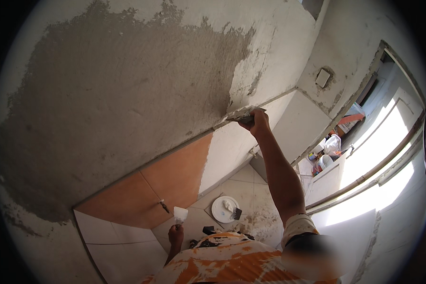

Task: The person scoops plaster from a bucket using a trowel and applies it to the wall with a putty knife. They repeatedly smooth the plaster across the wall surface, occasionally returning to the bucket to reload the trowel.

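My right hand (256, 125) is raised at arm's length, closed on a flat metal trowel (245, 113) with greyish paste on it. The trowel lies against the wall along the top edge of the tiles, at the border of a broad grey patch of coating (142, 71). Lower down, my left hand (176, 235) is wrapped round the handle of a putty knife (180, 214) with a wide whitish blade. It is held up in front of the lower wall, near a small tap (164, 206). The fingertips of both hands are partly hidden.
On the tiled floor sits a round white tub (214, 210) with white paste and a dark-bladed scraper (236, 214). Orange tiles (142, 191) line the lower wall. A switch box (323, 78) is set in the right wall. Buckets (324, 162) stand beyond the sunlit doorway.
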Demonstrator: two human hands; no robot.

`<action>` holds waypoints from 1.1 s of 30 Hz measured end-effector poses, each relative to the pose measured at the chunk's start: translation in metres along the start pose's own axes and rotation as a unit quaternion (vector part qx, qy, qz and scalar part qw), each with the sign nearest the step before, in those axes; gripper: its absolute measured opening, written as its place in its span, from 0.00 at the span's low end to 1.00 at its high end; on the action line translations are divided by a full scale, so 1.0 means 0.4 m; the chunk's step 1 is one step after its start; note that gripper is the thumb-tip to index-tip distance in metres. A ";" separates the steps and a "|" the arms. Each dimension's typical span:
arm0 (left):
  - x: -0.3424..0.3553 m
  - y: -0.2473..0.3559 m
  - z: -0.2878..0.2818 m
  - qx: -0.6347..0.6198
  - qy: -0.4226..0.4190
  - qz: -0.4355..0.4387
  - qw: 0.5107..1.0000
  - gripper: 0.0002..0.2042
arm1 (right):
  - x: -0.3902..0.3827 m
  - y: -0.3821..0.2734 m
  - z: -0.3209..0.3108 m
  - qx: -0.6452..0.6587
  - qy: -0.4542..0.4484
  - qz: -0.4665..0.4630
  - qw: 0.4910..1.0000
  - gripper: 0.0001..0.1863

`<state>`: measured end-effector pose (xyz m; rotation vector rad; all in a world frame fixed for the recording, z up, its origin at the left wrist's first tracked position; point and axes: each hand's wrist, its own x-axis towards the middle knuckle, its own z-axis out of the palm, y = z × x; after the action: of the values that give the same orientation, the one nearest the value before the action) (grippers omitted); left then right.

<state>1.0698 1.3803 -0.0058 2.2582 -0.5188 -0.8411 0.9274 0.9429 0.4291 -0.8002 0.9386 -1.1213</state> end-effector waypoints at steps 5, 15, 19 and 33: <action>0.027 -0.053 0.019 -0.003 0.016 -0.014 1.000 0.19 | 0.063 0.014 0.062 0.001 -0.017 0.021 1.000 0.19; 0.003 -0.076 0.014 0.013 0.007 -0.043 0.999 0.20 | 0.033 0.052 0.001 0.026 -0.001 0.004 1.000 0.17; 0.002 -0.106 0.017 -0.014 0.016 -0.061 0.998 0.20 | 0.063 -0.035 0.068 0.045 0.002 0.016 0.999 0.15; 0.008 -0.100 0.026 0.001 0.031 -0.057 0.998 0.21 | -0.151 -0.543 0.231 -0.153 -0.100 -0.295 0.938 0.12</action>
<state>1.0701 1.4019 -0.0410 2.3249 -0.3645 -0.8248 0.9212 0.9525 0.6723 -1.4925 0.7228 -1.3863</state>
